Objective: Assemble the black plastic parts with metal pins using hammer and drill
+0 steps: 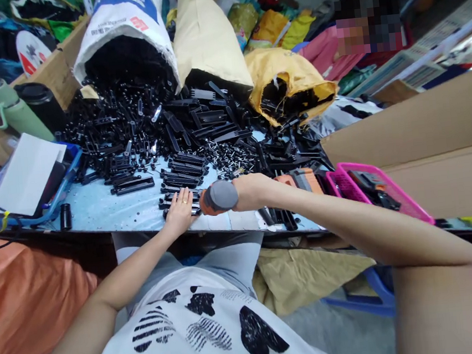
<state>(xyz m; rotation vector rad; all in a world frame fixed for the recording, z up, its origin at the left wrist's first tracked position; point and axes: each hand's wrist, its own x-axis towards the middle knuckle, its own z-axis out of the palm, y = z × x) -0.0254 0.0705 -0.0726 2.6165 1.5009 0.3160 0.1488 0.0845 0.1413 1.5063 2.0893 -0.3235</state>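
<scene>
My left hand (pixel 180 211) lies with its fingers stretched out over the near end of a row of slim black plastic parts (pixel 183 171) at the table's front edge. Close beside it, my right hand (pixel 251 191) is wrapped round an orange and grey power screwdriver (pixel 221 195), its round grey end towards me. The tool's tip is hidden, so I cannot tell whether it touches a part. Past the row lies a heap of small screws (pixel 232 156). An orange and grey block (pixel 303 180) shows behind my right forearm; whether it belongs to the tool is unclear.
Loose black parts (pixel 105 117) spread across the back from a white sack (pixel 121 26), a beige sack (pixel 208 35) and a yellow sack (pixel 287 63). A blue tray (pixel 73 159) and green flask (pixel 16 103) stand left, a pink basket (pixel 414 204) right. A co-worker's pink sleeve (pixel 324 51) shows behind.
</scene>
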